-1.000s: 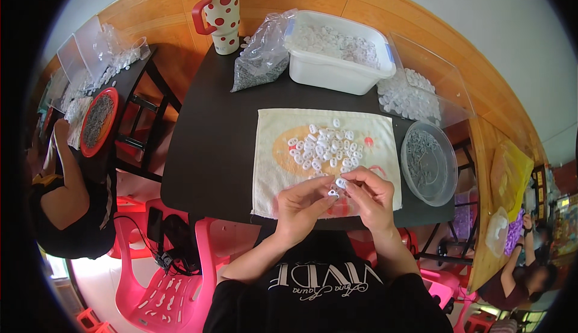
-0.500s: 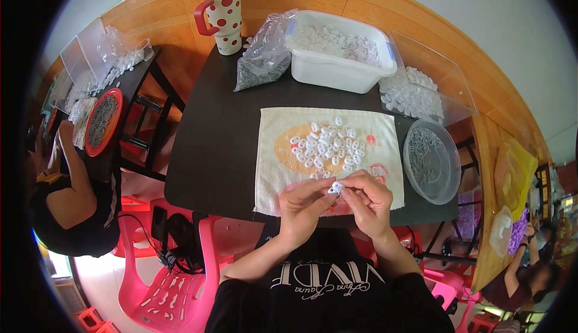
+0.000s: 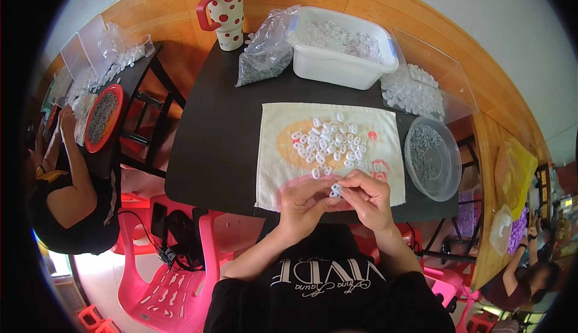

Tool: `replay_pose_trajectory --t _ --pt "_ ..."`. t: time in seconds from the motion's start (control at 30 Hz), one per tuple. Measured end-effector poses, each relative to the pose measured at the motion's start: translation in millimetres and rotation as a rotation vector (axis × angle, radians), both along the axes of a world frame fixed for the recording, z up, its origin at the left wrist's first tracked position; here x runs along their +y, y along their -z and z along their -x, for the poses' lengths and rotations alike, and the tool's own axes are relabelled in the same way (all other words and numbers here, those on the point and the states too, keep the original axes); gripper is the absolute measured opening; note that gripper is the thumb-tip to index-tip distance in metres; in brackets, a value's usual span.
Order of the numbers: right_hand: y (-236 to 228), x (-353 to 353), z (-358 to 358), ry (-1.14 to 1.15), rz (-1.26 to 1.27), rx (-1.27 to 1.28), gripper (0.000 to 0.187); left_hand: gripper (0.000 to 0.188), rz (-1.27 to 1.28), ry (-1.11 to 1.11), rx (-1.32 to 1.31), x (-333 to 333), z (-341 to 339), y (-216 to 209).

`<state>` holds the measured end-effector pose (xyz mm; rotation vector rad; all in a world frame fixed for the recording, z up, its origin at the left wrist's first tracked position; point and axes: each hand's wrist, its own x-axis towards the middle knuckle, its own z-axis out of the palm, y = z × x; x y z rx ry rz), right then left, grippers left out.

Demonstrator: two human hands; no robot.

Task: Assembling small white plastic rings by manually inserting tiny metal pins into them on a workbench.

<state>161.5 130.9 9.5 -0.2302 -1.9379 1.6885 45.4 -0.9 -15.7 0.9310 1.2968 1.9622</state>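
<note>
While both hands meet over the near edge of a pale towel (image 3: 271, 170), a small white piece with dark holes (image 3: 335, 190) sits between their fingertips. The left hand (image 3: 300, 209) pinches it from the left with thumb and fingers, and the right hand (image 3: 368, 200) grips it from the right; the fingers cover part of it, so whether it is one piece or two pressed together cannot be told.

Just beyond the hands, a loose pile of white pieces (image 3: 328, 143) with holes lies on the towel, over its orange and pink printed patches. The towel is spread on a dark counter (image 3: 211, 128).

To the right of the towel is a round clear dish (image 3: 447, 164) with small grey bits in it. Along the far side of the counter stand, from left to right, a cream tumbler (image 3: 230, 20) with red dots, a red lid and a red handle, a clear plastic bag (image 3: 262, 68) partly filled with grey bits, a white tub (image 3: 334, 71) holding many pale pieces, and a clear box (image 3: 454, 92) with a heap of white pieces (image 3: 412, 92).

A pink chair (image 3: 165, 297) stands at the near left. Further left, another person (image 3: 66, 206) sits at a second dark counter beside a red plate (image 3: 90, 134) of grey bits.
</note>
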Motion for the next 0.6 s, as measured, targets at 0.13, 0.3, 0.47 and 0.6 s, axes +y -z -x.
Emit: replay_pose_trajectory --t 0.13,0.3,0.47,0.6 --pt "0 -1 -2 -0.028 0.106 -0.017 0.017 0.036 0.037 0.023 0.131 -3 3 6" --pt "-2 -3 -1 -0.03 0.129 0.002 0.017 0.035 0.024 0.067 -0.095 -4 1 2" --pt "-3 -4 0 -0.008 0.038 0.025 0.018 0.035 -0.008 0.11 -0.237 -4 0 2" --pt "-13 -4 -1 0.006 -0.026 0.007 0.018 0.035 -0.025 0.106 -0.212 -3 0 2"
